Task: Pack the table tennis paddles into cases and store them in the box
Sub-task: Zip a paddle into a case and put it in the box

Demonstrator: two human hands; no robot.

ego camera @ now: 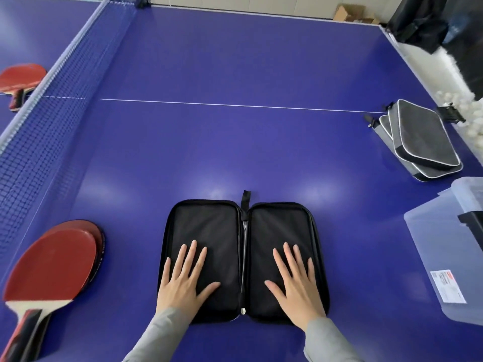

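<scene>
A black paddle case (243, 226) lies unzipped and spread flat on the blue table in front of me, its two halves empty. My left hand (184, 278) presses flat on the left half with fingers straight. My right hand (296, 279) presses flat on the right half the same way. Two red paddles (55, 262) lie stacked at the near left, handles toward me. Another red paddle (22, 79) lies beyond the net at the far left. A clear plastic box (444, 252) stands at the right edge.
Two zipped grey-and-black cases (420, 139) are stacked at the right side of the table. The net (60, 100) runs along the left. White balls (467, 105) and dark bags sit past the table's right edge.
</scene>
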